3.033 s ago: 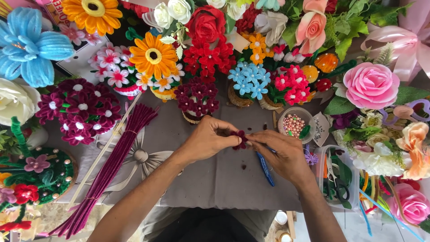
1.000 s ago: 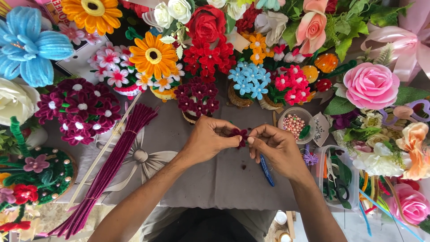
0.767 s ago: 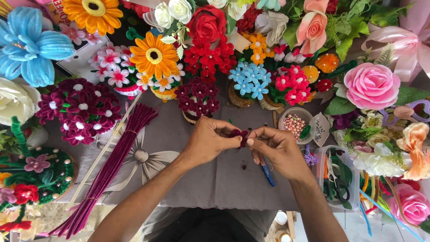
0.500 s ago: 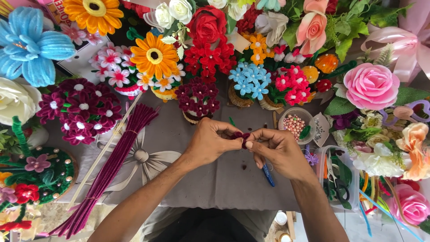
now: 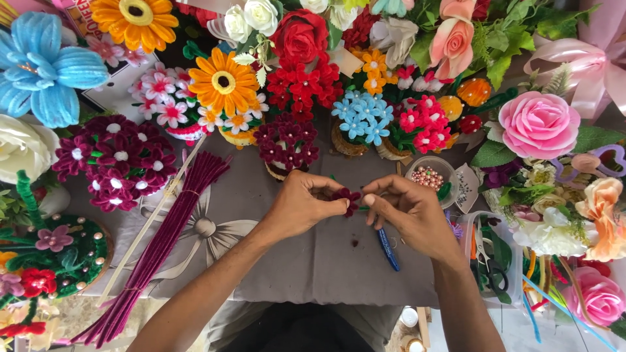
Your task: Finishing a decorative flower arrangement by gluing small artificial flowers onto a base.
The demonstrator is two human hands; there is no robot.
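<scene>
The person's left hand [image 5: 301, 208] and right hand [image 5: 409, 215] are meeting over the grey cloth [image 5: 313, 261], both pinching one small maroon pipe-cleaner flower [image 5: 345, 197] between fingertips. The right hand is also gripping one blue-handled tool [image 5: 388, 248], its handle jutting out below the palm. One bundle of maroon pipe cleaners [image 5: 163, 244] is lying to the left, one small bowl of pink beads [image 5: 430, 176] just beyond the right hand.

Maroon small flower [image 5: 345, 197], grey cloth [image 5: 326, 261], blue-handled tool [image 5: 388, 248]
</scene>
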